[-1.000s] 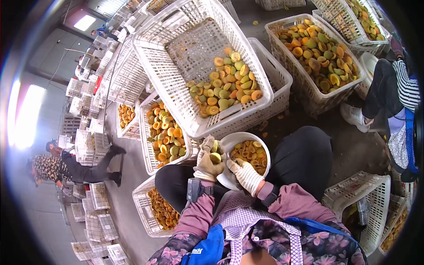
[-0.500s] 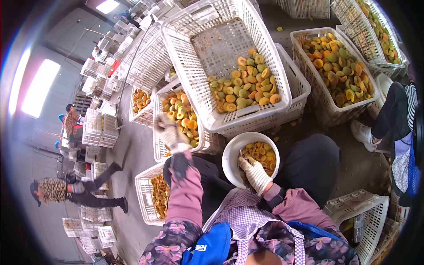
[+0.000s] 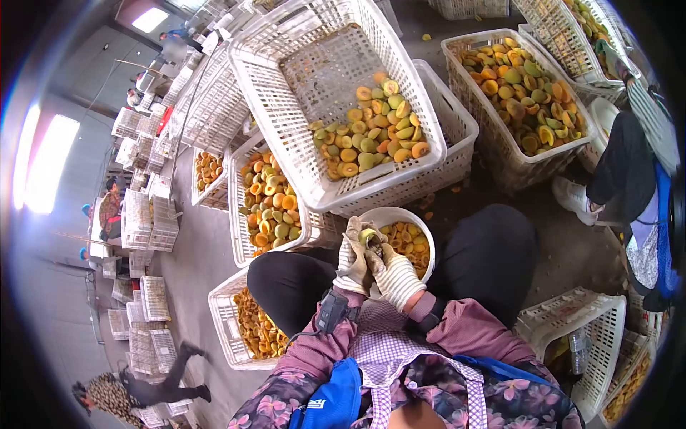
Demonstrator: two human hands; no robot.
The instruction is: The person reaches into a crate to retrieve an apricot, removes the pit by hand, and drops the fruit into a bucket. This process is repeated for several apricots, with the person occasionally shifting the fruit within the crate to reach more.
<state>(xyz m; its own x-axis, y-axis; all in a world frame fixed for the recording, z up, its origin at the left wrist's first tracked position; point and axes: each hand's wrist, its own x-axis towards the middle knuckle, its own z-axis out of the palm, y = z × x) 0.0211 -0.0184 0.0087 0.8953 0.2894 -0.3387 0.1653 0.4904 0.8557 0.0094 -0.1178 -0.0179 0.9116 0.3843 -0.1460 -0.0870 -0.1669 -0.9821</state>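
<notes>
My left hand [image 3: 352, 259], in a stained white glove, is closed round a greenish-yellow peach half [image 3: 369, 236] in front of my lap. Close against it, my right hand [image 3: 399, 277], in a striped glove, grips a small dark metal tool [image 3: 374, 252] whose tip meets the cut side of the fruit. My fingers hide most of the tool. Just beyond the hands, between my knees, stands a white bucket [image 3: 431, 252] with orange fruit pieces in it. Ahead of it, a big white crate [image 3: 389, 179] holds peach halves heaped toward its near end.
Left of the bucket is a crate of peach halves [image 3: 239, 207]; nearer me, a crate of orange-brown pieces [image 3: 221, 332]. Another full crate [image 3: 511, 161] stands at right. A person's leg and white shoe [image 3: 574, 200] are at right; another person [image 3: 118, 393] walks at left.
My left hand has come from the left crate of fruit to meet my right hand, now with a peach half in it. My right hand has moved from over the bucket toward my lap.
</notes>
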